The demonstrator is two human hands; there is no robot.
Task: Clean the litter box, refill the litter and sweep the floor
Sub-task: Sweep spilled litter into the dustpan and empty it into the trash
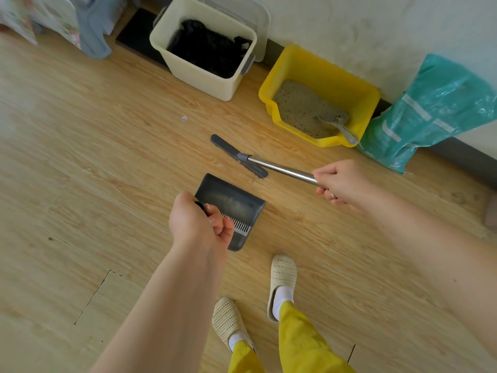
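My left hand (199,220) grips the handle of a dark grey dustpan (230,201) that stands on the wooden floor, its mouth facing away from me. My right hand (340,183) grips the metal pole of a broom (279,168); its dark head (238,156) lies on the floor just beyond the dustpan. A yellow litter box (322,74) with grey litter stands by the wall, and a grey scoop (336,125) rests in its near corner.
A cream bin (204,79) lined with a black bag stands left of the litter box. A teal litter sack (435,109) leans on the wall at right. Cloth bags (53,20) sit at top left. A small round speck (184,119) lies on the floor. My slippered feet (281,281) stand below.
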